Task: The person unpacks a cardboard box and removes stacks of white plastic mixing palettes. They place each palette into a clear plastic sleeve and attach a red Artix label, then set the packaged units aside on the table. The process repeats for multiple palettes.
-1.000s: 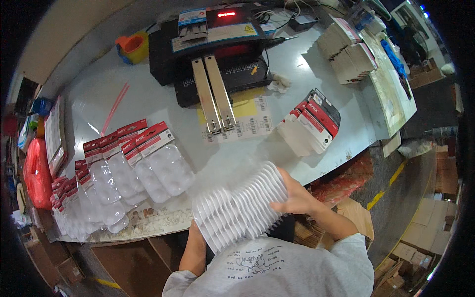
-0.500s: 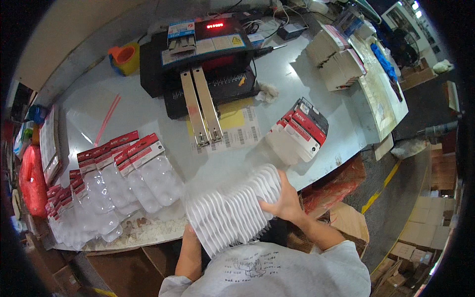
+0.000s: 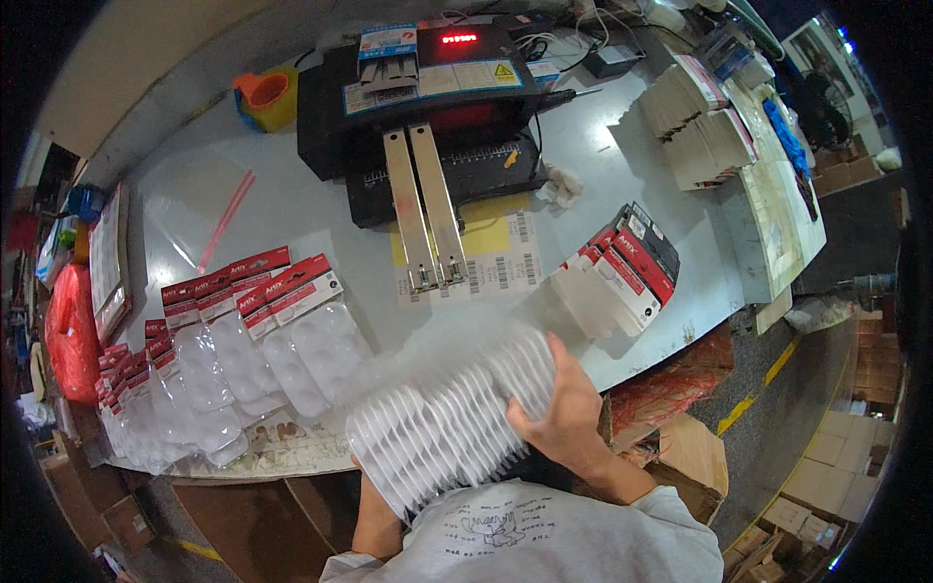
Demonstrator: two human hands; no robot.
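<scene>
A long stack of white plastic paint palettes (image 3: 442,428) is held in front of my shirt, over the near table edge. Its edges are fanned and blurred by motion. My right hand (image 3: 566,413) is closed round the stack's right end, thumb on the near side. At the stack's lower left end is my left hand (image 3: 365,478), its fingers mostly hidden by the palettes. Bagged palettes with red header cards (image 3: 282,296) lie overlapping on the left of the table. Near the right end of the stack sits a pile of red-and-black header cards in clear bags (image 3: 632,277).
A black sealing machine (image 3: 437,107) with two metal rails and a red display stands at the back. Left of it is a yellow and orange cup (image 3: 265,97). Card stacks (image 3: 685,121) stand at back right. An open cardboard box (image 3: 690,452) is below the right edge.
The stack's left end has shifted left and slightly down, and the palettes have spread and tilted. Both hands still hold it. The whole view has shifted a little.
</scene>
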